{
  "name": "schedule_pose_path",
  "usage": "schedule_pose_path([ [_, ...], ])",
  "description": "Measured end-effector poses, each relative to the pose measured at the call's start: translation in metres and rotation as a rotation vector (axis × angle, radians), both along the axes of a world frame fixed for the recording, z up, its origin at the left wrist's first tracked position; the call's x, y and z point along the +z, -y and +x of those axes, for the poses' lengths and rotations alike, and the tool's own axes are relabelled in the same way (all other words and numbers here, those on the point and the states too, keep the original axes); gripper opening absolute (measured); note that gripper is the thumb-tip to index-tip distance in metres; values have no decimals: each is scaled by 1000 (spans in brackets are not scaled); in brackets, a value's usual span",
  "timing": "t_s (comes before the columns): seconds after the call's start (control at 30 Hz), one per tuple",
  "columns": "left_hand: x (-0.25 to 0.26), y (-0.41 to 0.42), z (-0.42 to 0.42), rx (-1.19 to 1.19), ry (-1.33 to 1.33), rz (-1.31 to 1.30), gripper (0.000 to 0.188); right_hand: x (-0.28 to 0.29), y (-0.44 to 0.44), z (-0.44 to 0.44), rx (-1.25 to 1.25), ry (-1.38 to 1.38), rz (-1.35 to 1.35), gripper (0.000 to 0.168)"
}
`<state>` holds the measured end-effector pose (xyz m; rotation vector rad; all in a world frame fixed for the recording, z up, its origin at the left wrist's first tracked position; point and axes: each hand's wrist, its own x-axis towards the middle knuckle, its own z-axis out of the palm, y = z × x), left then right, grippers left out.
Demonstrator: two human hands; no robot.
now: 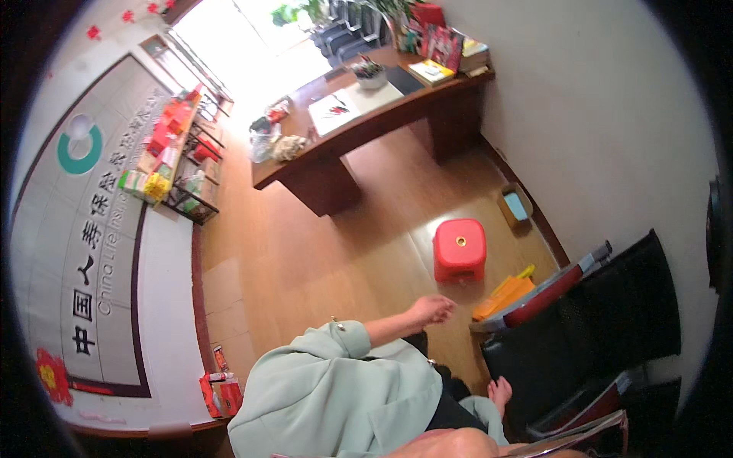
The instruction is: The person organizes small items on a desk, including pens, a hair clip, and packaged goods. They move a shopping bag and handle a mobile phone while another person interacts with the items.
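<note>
My left hand (434,310) is held out over the wood floor, nothing seen in it, its slightly blurred fingers loosely bent and partly apart. It is between a red plastic stool (460,246) and my body, in a mint-green jacket (343,395). My right hand (500,394) is lower, beside the front edge of a black chair seat (532,349); whether it touches the seat I cannot tell. Its fingers are somewhat spread and hold nothing visible. Orange and yellow items (504,295) lie by the chair's red armrest (541,300).
A wooden desk (378,123) stands ahead, bearing papers, books, a plant pot and bags. A small bin (515,209) is by the right wall. Along the left wall are a shelf rack (189,172) with packaged goods and a sign board (97,229). Eyeglasses (595,435) show at the bottom rim.
</note>
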<state>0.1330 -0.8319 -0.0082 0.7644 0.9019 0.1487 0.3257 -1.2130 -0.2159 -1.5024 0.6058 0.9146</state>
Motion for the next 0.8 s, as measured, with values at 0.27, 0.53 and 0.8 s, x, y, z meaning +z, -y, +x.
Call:
schedule_pose_path([
  [0.27, 22, -64, -22, 395, -48, -84, 24, 15, -162, -14, 636, -2, 74, 24],
  [0.53, -56, -96, -55, 416, -295, -182, 25, -67, -296, 62, 785, 324, -230, 34],
  [0.8, -113, -135, -75, 344, -448, -164, 21, -229, -323, 142, 914, 466, -752, 41],
])
